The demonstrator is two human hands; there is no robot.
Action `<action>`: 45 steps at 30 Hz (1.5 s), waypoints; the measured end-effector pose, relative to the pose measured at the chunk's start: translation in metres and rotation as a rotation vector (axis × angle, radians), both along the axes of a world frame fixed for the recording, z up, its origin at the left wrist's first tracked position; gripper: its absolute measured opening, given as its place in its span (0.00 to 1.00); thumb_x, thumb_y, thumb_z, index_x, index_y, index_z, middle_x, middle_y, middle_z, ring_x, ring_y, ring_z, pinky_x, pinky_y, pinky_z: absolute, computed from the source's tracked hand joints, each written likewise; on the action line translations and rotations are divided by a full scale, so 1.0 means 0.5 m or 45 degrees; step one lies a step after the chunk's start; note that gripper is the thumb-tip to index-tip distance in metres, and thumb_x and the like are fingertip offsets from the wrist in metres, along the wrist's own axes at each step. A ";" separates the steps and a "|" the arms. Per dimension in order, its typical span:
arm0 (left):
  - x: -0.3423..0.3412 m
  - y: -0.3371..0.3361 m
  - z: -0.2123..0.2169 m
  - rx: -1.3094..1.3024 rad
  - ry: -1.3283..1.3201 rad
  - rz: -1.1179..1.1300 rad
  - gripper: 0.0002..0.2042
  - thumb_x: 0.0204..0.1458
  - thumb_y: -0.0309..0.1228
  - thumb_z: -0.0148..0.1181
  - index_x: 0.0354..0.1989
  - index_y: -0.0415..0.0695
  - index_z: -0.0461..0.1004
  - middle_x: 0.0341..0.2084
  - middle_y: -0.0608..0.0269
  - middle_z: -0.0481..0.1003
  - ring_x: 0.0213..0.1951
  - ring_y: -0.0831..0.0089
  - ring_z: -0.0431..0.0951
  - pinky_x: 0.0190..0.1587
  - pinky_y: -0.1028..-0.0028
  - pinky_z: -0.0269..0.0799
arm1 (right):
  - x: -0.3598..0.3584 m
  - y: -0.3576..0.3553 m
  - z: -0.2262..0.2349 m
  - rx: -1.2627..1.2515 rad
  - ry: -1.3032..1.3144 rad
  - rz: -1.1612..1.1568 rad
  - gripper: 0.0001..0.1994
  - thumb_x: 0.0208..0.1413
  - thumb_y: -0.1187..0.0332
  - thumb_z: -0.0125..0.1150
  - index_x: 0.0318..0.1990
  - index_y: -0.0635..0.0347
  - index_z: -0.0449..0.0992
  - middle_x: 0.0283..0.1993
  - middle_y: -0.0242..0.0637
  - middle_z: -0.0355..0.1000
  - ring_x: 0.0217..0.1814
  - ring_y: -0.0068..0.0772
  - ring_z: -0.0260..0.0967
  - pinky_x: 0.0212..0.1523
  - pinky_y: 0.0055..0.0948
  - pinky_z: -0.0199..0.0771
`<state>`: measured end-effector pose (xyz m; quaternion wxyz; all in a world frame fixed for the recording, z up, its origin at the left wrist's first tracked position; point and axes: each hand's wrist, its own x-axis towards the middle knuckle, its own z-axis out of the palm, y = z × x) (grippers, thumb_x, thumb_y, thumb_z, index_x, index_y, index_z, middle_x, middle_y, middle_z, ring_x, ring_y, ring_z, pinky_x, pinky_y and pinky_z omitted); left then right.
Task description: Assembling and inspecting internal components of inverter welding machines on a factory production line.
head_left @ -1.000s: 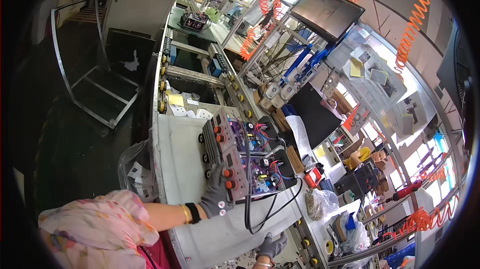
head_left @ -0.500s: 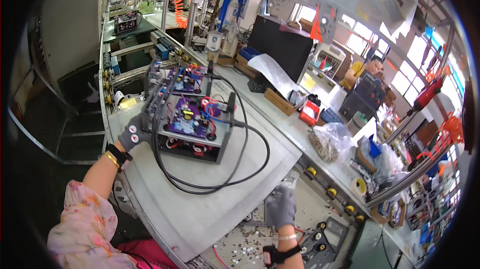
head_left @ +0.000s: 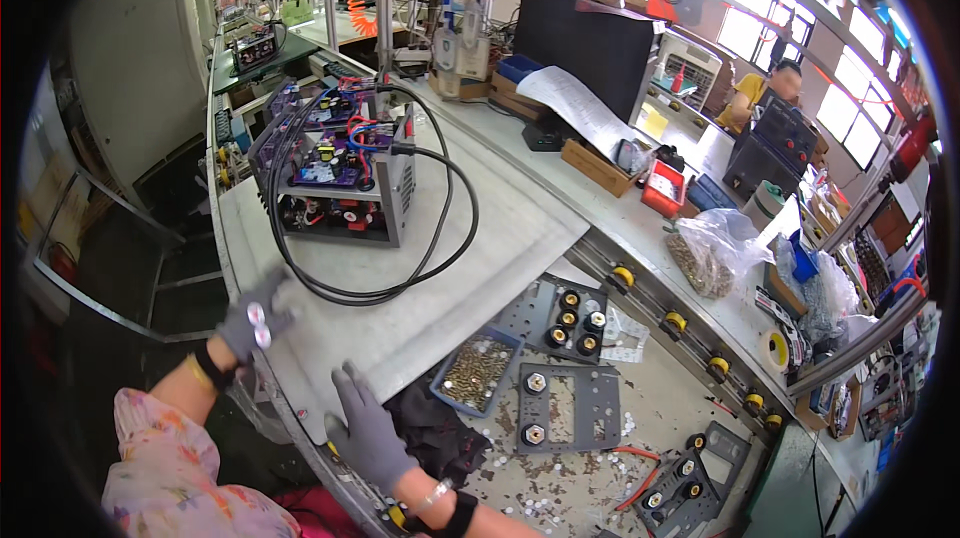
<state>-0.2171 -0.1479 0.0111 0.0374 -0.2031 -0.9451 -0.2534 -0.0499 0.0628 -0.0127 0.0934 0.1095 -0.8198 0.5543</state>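
The pale board [head_left: 505, 228] has its left side along a drop to the dark floor [head_left: 185, 288], and its slanting near edge borders the lower table [head_left: 560, 486]; two open-sided units [head_left: 335, 193] with purple circuit boards stand on its far part, their black cables [head_left: 476, 213] looping out toward the middle; open room runs from those loops to the near edge and off to the right; beyond that edge, a blue tray [head_left: 456, 405] of small metal parts sits close by, with dark panels [head_left: 603, 408] past it and yellow rollers [head_left: 622, 276] along the far rail; the left hand [head_left: 255, 320], gloved in grey, is at the board's left edge, fingers spread, holding nothing; the right hand [head_left: 372, 433] is at the near corner, fingers extended and thumb apart, likewise holding nothing, black cloth [head_left: 440, 443] just beside it; whether either touches the board, I cannot tell.
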 end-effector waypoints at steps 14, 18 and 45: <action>0.175 0.070 -0.012 -0.733 0.069 -0.454 0.44 0.44 0.55 0.56 0.55 0.22 0.59 0.54 0.18 0.58 0.57 0.30 0.60 0.62 0.48 0.55 | 0.340 0.465 0.065 1.313 -0.693 -0.997 0.26 0.53 0.63 0.61 0.59 0.60 0.65 0.55 0.53 0.66 0.54 0.51 0.65 0.51 0.43 0.67; 0.149 0.072 -0.036 -0.802 0.230 -0.372 0.44 0.40 0.55 0.58 0.53 0.21 0.61 0.53 0.18 0.59 0.56 0.31 0.62 0.61 0.50 0.56 | 0.596 0.557 0.045 1.460 -1.403 -1.484 0.42 0.42 0.39 0.62 0.62 0.53 0.59 0.49 0.44 0.72 0.50 0.53 0.70 0.48 0.51 0.71; -0.152 -0.143 -0.050 -0.167 0.128 0.185 0.21 0.49 0.36 0.57 0.53 0.43 0.69 0.46 0.46 0.73 0.48 0.52 0.74 0.53 0.63 0.69 | 0.352 0.387 -0.002 1.316 -0.880 -1.274 0.19 0.47 0.55 0.58 0.44 0.55 0.73 0.38 0.45 0.75 0.41 0.50 0.74 0.40 0.44 0.75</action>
